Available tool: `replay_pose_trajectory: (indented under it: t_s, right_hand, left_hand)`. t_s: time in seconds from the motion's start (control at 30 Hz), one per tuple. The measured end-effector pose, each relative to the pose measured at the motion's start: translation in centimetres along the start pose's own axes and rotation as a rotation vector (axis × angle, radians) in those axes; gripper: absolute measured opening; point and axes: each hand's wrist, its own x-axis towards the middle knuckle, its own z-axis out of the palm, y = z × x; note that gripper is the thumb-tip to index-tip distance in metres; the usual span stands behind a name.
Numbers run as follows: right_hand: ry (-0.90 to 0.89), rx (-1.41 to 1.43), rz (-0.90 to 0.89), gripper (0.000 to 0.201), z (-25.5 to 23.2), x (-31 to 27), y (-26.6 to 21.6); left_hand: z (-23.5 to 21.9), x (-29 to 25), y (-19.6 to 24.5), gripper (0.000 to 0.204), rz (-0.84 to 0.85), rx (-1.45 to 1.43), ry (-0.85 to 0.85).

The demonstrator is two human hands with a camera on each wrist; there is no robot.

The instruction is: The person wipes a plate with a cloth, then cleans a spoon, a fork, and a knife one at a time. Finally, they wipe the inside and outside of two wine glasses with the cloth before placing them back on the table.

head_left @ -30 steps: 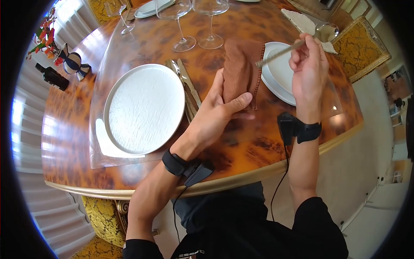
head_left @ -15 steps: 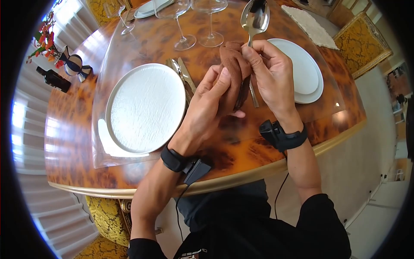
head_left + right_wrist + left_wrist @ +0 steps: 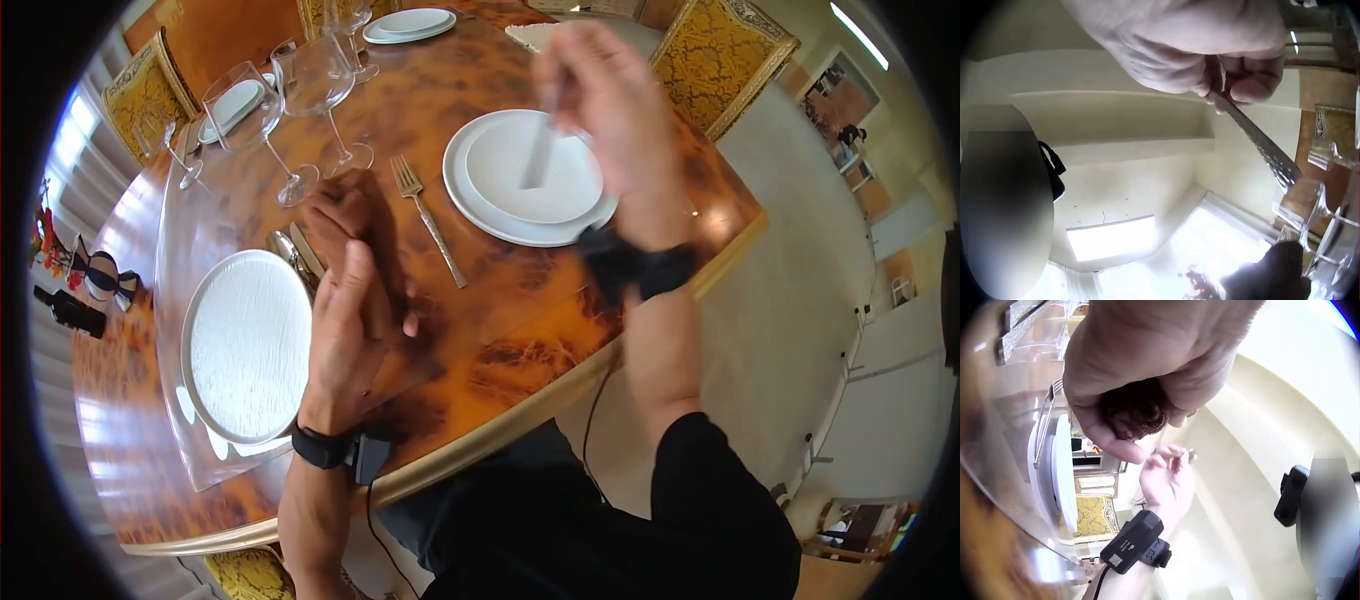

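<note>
A bunched brown cloth napkin is held in my left hand, over the table between the large plate and the fork. The left wrist view shows the fingers and thumb wrapped round the napkin. My right hand, blurred, is raised over the stacked white plates on the right. It pinches a spoon, whose textured handle sticks out below the fingers in the right wrist view. The spoon's bowl is hidden by the hand. A fork lies on the table between the napkin and the stacked plates.
A large white plate lies to the left, with cutlery beside it. Stemmed glasses stand beyond the napkin. White plates are stacked on the right, the lower plate's rim showing. The table's gilded edge runs nearest me.
My right hand has drawn the spoon away from the napkin, up and to the right, and turned it so the handle points down. The view has swung right; the left hand still holds the napkin.
</note>
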Motion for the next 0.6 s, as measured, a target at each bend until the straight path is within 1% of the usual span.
replay_pose_trajectory:
  t_s: [0.03,0.07,0.1,0.13,0.17,0.2,0.27,0.3,0.4,0.5,0.6]
  right_hand:
    - [0.014,-0.127,0.099,0.022,-2.3,0.5,-1.7]
    - [-0.04,-0.288,0.141,0.025,-5.3,1.2,-2.3]
    - [-0.054,-0.492,0.214,0.028,-7.9,1.9,-2.5]
    - [-0.091,-0.639,0.302,0.028,-10.7,2.7,-1.8]
    - [-0.072,-0.755,0.344,0.027,-13.6,3.3,0.2]
    - [-0.05,-0.87,0.385,0.026,-16.0,3.5,2.4]
    - [-0.101,-0.89,0.551,0.026,-19.4,3.3,5.6]
    - [-0.129,-0.891,0.636,0.025,-20.3,3.2,7.0]
    - [-0.141,-0.854,0.704,0.027,-21.1,2.8,10.3]
    - [-0.226,-0.829,0.687,0.025,-20.2,2.8,11.7]
    - [-0.16,-0.889,0.623,0.025,-19.3,2.9,12.9]
  left_hand:
    - [-0.4,0.1,0.2,0.048,0.002,-0.058,0.038]
    - [-1.0,0.5,0.2,0.055,-0.013,-0.096,0.12]
    - [-1.6,0.8,0.1,0.056,0.005,-0.104,0.116]
    - [-2.0,0.9,0.0,0.057,0.02,-0.11,0.112]
    - [-2.2,0.9,-0.1,0.058,0.031,-0.114,0.103]
    - [-2.0,0.8,0.2,0.06,0.01,-0.145,0.13]
    - [-2.0,1.1,-0.2,0.06,0.001,-0.125,0.097]
    - [-2.1,1.2,-0.3,0.06,-0.004,-0.11,0.085]
    - [-1.7,0.9,-0.4,0.06,-0.047,-0.106,0.043]
    - [-1.5,0.9,-0.6,0.061,-0.07,-0.098,0.036]
    - [-1.7,1.0,-0.8,0.061,-0.064,-0.083,0.021]
